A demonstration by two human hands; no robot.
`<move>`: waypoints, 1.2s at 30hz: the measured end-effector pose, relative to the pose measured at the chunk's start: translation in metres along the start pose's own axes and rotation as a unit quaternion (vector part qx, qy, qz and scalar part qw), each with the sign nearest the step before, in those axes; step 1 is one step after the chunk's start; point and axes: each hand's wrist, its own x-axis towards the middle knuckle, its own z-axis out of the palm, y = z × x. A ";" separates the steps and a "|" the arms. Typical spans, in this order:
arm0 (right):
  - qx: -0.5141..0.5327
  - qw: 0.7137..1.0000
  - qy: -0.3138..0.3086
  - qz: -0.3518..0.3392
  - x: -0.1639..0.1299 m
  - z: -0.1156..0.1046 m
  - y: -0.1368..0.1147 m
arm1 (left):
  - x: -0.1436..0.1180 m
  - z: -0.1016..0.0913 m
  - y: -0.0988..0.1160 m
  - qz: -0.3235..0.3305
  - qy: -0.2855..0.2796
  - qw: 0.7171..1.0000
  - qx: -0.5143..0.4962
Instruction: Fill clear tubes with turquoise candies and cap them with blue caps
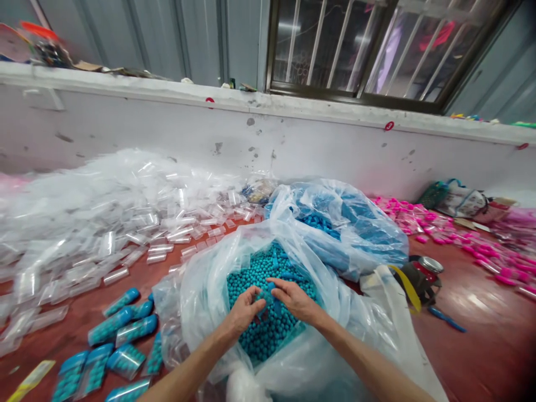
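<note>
Both my hands reach into an open clear plastic bag (196, 290) full of small teal beads (251, 273). My left hand (245, 310) curls its fingers around a small blue piece just above the beads. My right hand (295, 298) pinches the same blue piece (269, 295) from the other side. What exactly the piece is stays hidden by the fingers. Several small clear tubes filled with teal beads (121, 329) lie on the red table to the left of the bag.
A large heap of empty clear tubes (96, 223) covers the left of the table. A second plastic bag with blue parts (343, 223) sits behind. Pink filled tubes (452, 240) spread at the right, near a tape dispenser (422, 276). A white wall (293, 139) bounds the back.
</note>
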 end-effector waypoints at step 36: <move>-0.292 0.946 -0.052 -0.132 -0.035 0.009 -0.009 | -0.023 0.026 0.003 0.018 0.122 0.992 0.035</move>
